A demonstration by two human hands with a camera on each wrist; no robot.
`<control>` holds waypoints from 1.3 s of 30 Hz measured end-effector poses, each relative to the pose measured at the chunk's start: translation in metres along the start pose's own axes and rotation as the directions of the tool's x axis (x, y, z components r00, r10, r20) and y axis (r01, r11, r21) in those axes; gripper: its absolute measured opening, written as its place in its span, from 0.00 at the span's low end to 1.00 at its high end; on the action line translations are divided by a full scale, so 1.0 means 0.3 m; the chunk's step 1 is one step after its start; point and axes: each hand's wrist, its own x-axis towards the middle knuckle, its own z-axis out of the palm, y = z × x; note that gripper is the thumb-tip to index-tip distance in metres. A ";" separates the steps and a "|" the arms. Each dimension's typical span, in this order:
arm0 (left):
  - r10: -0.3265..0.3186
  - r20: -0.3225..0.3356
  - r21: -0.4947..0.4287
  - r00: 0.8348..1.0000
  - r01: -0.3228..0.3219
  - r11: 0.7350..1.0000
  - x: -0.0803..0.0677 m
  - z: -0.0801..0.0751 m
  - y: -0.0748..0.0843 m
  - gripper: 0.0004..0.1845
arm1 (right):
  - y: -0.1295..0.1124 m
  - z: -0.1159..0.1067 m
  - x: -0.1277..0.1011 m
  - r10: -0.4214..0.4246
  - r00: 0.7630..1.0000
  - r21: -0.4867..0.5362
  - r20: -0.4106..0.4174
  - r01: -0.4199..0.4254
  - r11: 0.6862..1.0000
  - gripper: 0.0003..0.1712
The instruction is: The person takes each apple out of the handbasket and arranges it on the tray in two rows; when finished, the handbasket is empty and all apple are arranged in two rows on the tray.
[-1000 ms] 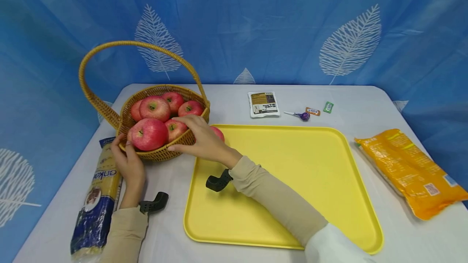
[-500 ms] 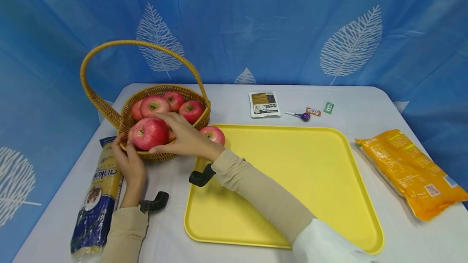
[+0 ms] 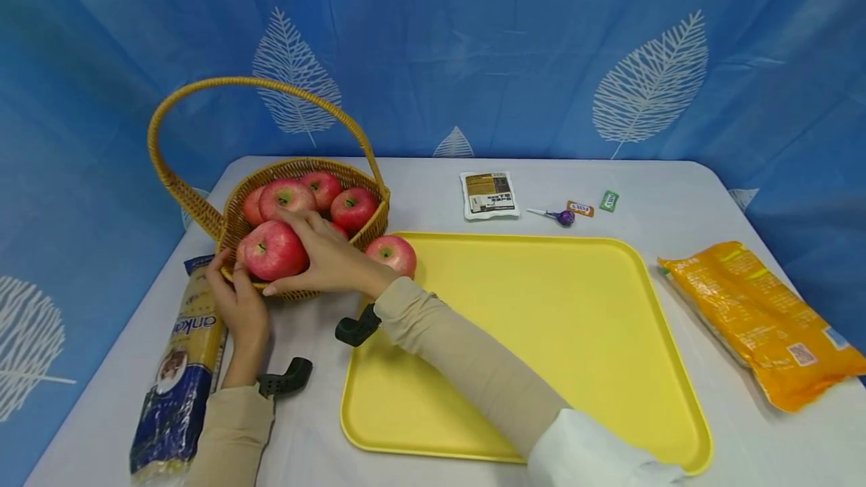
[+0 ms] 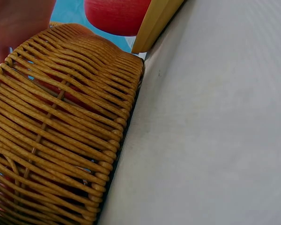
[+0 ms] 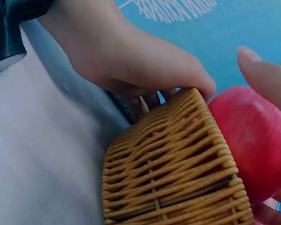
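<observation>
A wicker basket [image 3: 375,228] with a tall arched handle holds several red apples [image 3: 287,200]. At its near left rim, my left hand [image 3: 242,307] grips the basket; the right wrist view shows the left thumb over the woven edge. My right hand [image 3: 331,258] reaches across the basket, its fingers and thumb spread around the large front apple [image 3: 272,250]. In the right wrist view, fingers [image 5: 276,211] lie beside this apple [image 5: 253,140], while the thumb stands off it with a gap. Part of a hand and the basket wall [image 4: 61,126] fill the left wrist view.
A yellow tray [image 3: 528,344] lies right of the basket, with one apple [image 3: 392,254] at its far left corner. A long blue-and-gold packet [image 3: 176,374] lies left, an orange bag [image 3: 764,322] right. Behind are a small packet [image 3: 489,195], lollipop [image 3: 563,217] and two wrapped sweets [image 3: 609,201].
My right hand has moved left, from the basket's right side to the large front apple, uncovering the apple on the tray corner. My left hand has stayed at the basket rim.
</observation>
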 end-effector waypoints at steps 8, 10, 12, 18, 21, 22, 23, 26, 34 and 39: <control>0.003 -0.014 0.005 1.000 -0.003 1.000 -0.003 -0.005 -0.001 0.20 | 0.001 0.024 0.002 -0.008 0.998 0.008 -0.069 0.008 1.000 0.57; -0.005 -0.011 0.009 1.000 0.005 1.000 -0.006 -0.005 -0.002 0.20 | 0.001 0.028 0.000 -0.008 0.996 0.006 -0.091 0.008 1.000 0.57; -0.009 -0.009 0.018 1.000 0.009 1.000 -0.008 -0.003 -0.003 0.20 | 0.003 0.030 -0.004 -0.010 0.994 -0.003 -0.110 0.010 1.000 0.55; 0.007 -0.021 0.024 1.000 -0.007 1.000 -0.007 -0.001 -0.005 0.20 | 0.008 0.034 -0.012 -0.036 0.984 0.032 -0.176 0.042 0.999 0.52; 0.019 -0.025 0.020 1.000 -0.018 1.000 -0.007 -0.002 -0.007 0.19 | 0.011 0.032 -0.017 -0.048 0.978 0.078 -0.202 0.065 0.995 0.51; 0.020 -0.027 0.019 0.999 -0.020 1.000 -0.008 -0.003 -0.008 0.19 | 0.013 0.031 -0.018 -0.048 0.978 0.096 -0.205 0.069 0.993 0.51; 0.021 -0.029 0.018 0.999 -0.020 1.000 -0.009 -0.003 -0.009 0.19 | 0.016 0.031 -0.019 -0.044 0.978 0.114 -0.206 0.069 0.991 0.51; 0.023 -0.031 0.015 0.999 -0.023 1.000 -0.012 -0.003 -0.011 0.19 | 0.021 0.030 -0.022 -0.028 0.978 0.158 -0.205 0.061 0.986 0.50; 0.031 -0.037 0.037 0.999 -0.030 0.999 -0.012 -0.004 -0.012 0.19 | 0.028 0.013 -0.021 0.052 0.978 0.206 -0.202 -0.010 0.979 0.51; 0.027 -0.035 0.039 0.999 -0.026 0.999 -0.007 -0.003 -0.009 0.19 | 0.037 0.000 -0.023 0.066 0.980 0.235 -0.190 -0.020 0.972 0.50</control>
